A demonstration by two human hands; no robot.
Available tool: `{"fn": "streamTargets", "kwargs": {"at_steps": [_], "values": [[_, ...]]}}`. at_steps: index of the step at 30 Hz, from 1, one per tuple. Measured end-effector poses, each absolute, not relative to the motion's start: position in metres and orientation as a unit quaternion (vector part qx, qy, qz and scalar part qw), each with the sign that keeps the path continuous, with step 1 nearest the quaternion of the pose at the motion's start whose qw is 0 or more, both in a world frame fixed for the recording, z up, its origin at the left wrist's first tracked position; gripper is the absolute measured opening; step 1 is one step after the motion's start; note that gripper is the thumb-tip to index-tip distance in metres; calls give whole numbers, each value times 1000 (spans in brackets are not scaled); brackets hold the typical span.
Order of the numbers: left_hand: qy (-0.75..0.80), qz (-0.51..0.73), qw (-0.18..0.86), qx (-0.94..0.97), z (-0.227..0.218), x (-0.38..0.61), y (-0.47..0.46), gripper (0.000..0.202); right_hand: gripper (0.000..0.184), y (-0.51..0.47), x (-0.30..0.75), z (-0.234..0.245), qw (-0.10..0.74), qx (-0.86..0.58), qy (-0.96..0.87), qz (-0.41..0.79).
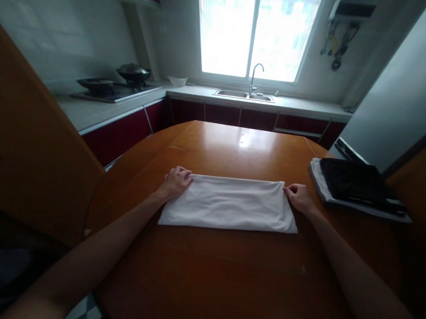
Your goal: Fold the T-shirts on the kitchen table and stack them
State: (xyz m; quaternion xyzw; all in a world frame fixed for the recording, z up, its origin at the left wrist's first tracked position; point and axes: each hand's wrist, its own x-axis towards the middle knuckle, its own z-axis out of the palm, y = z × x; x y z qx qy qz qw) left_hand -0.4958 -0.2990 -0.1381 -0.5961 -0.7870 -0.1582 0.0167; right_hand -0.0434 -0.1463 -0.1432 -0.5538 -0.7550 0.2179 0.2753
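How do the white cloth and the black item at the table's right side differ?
Color: the white cloth is pale; the black item is dark.
Support: the cloth lies directly on the table; the black item sits on a pale stack.
Contact: the left hand and right hand touch the cloth; neither touches the black item.

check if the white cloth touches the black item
Apart: the head view shows tabletop and the right hand between the white cloth and the black item.

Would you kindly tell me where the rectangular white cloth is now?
In the head view, the rectangular white cloth lies just below centre on the brown wooden table, between the bare left hand and bare right hand.
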Motion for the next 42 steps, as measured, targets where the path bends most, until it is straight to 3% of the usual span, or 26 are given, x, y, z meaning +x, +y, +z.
{"fn": "streamTargets", "kwargs": {"at_steps": [11, 21, 24, 27, 31, 42], "values": [[-787, -154, 23, -597, -141, -494, -300, 40, 36, -160, -41, -138, 203, -587, -772, 134], [-785, -151, 25, -600, -140, -494, -301, 41, 22, -162, -27, -132, 174, -601, -773, 109], [-786, -154, 25, -598, -140, -493, -301, 39, 38, -169, -18, -122, 165, -578, -782, 168], [-787, -153, 21, -598, -140, -492, -302, 39, 51, -185, -3, -108, 73, -517, -796, 307], [-784, -155, 24, -601, -140, -492, -301, 39, 44, -206, 13, -97, -36, -405, -810, 423], [-784, -155, 22, -601, -138, -491, -302, 40, 29, -221, 21, -75, -12, -415, -814, 407]]}}
